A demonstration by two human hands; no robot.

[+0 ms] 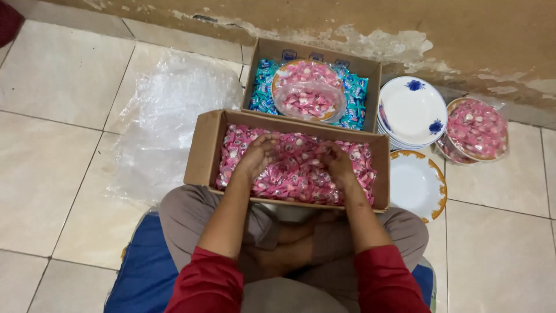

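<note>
A brown cardboard box (207, 152) rests in front of my crossed legs, full of small pink wrapped candies (298, 168). My left hand (257, 154) is curled into the candies on the left side of the box. My right hand (337, 162) digs into them toward the right, fingers bent. Both hands are closed around candies; how many they hold is hidden.
Behind stands a second box (373, 75) of blue wrapped candies with a plastic-wrapped plate of pink candies (307, 90) on top. Right: a stack of white plates with blue flowers (412, 110), a gold-rimmed plate (418, 184), another wrapped candy plate (476, 128). Clear plastic sheet (168, 116) lies left.
</note>
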